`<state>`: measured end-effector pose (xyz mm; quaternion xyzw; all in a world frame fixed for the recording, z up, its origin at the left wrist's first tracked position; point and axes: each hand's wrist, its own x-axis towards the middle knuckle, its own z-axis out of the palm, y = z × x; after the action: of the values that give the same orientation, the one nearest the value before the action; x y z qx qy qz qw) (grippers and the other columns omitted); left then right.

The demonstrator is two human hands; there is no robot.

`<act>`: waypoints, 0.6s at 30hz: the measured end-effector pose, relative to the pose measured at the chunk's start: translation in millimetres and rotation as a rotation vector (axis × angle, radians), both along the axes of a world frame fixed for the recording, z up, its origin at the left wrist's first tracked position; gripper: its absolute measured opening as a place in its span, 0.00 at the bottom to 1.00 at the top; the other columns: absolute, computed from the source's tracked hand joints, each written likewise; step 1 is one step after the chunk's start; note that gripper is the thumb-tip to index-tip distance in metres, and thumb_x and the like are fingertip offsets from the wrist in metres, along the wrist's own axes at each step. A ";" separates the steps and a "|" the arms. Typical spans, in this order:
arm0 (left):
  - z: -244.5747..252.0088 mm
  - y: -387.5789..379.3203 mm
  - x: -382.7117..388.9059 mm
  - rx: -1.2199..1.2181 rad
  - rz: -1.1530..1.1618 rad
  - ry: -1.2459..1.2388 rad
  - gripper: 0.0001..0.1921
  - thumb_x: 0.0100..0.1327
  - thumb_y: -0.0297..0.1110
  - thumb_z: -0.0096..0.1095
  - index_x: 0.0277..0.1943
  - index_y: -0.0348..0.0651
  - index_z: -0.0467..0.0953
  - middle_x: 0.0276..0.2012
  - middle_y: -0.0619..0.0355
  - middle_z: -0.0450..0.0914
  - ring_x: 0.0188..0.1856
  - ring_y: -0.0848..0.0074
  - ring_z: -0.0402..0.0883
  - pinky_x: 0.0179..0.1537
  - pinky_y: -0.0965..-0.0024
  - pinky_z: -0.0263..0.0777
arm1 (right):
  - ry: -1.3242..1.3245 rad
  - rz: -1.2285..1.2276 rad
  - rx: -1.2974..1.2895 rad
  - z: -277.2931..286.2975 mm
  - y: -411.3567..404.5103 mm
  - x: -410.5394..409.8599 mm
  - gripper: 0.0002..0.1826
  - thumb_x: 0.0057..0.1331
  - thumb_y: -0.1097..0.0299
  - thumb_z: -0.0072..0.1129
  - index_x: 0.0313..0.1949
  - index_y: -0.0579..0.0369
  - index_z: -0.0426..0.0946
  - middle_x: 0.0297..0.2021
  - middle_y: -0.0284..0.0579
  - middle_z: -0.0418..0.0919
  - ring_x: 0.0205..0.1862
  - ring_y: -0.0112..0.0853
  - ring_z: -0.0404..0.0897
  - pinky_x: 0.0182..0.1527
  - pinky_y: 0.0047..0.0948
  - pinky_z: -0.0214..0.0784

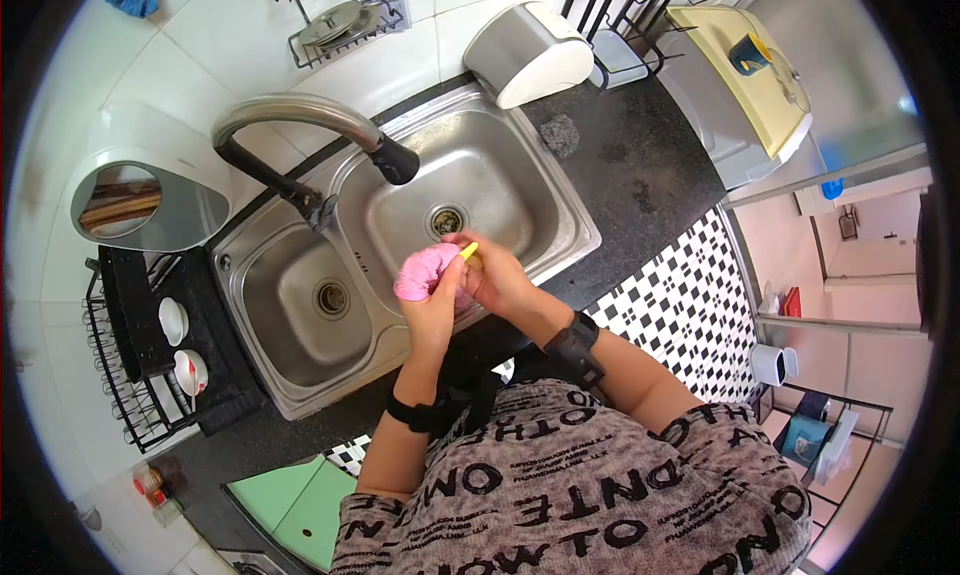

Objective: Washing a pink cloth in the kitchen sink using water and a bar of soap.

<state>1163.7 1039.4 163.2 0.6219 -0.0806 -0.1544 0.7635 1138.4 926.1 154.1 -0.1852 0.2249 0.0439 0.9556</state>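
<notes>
My left hand [431, 316] holds a crumpled pink bundle [426, 271] of thin, wrinkled material; whether it is cloth or plastic I cannot tell. It is held above the near rim of the stainless steel double sink [390, 321]. My right hand [491, 275] is close against the bundle's right side, its fingers slightly blurred. A small yellow strip [469, 250] sticks up between my left thumb and my right fingers, and my right hand appears to pinch it. The undersides of both hands are hidden.
A curved faucet [300, 110] arches over the larger basin. A steel scouring pad [560, 135] lies on the dark counter [622, 170], near a grey-and-white bin [532, 54]. At left stands a black dish rack [127, 395] beside white bowls [173, 321].
</notes>
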 end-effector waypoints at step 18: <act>21.1 24.0 7.6 -0.393 -0.084 0.496 0.14 0.69 0.33 0.51 0.54 0.35 0.71 0.49 0.55 0.77 0.51 0.71 0.76 0.54 0.66 0.68 | -0.070 0.002 0.323 1.6 -38.5 -4.1 0.15 0.70 0.54 0.48 0.35 0.52 0.71 0.22 0.30 0.64 0.22 0.20 0.64 0.20 0.20 0.56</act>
<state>1171.3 1063.3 184.3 0.4019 0.0537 -0.3142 0.8584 1134.3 887.7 155.7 -0.0310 0.1814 0.0740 0.9801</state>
